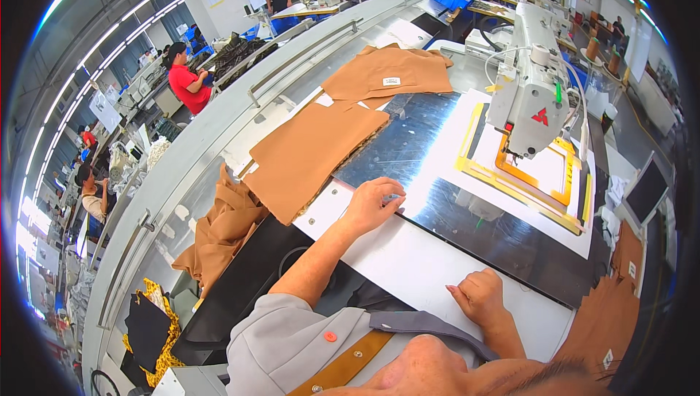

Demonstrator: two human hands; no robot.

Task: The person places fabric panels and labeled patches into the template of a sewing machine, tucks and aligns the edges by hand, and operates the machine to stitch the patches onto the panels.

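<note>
My left hand (372,206) rests at the near left edge of the shiny metal plate (397,148), fingers loosely bent and apart, holding nothing. My right hand (481,297) is curled into a loose fist over the white table edge (415,261), with nothing visible in it. Left of the plate lies a stack of flat brown fabric pieces (313,152). Beyond it are more brown pieces (401,71) with a small white label. At the right stands a sewing machine head (532,90) above a yellow clamp frame (525,188) on a white sheet.
Crumpled brown fabric (226,228) hangs at the left, near black and yellow patterned cloth (157,330). More brown pieces (609,316) lie at the right, below a dark screen (647,188). A grey rail (182,144) curves along the far side. Other people work at benches beyond it.
</note>
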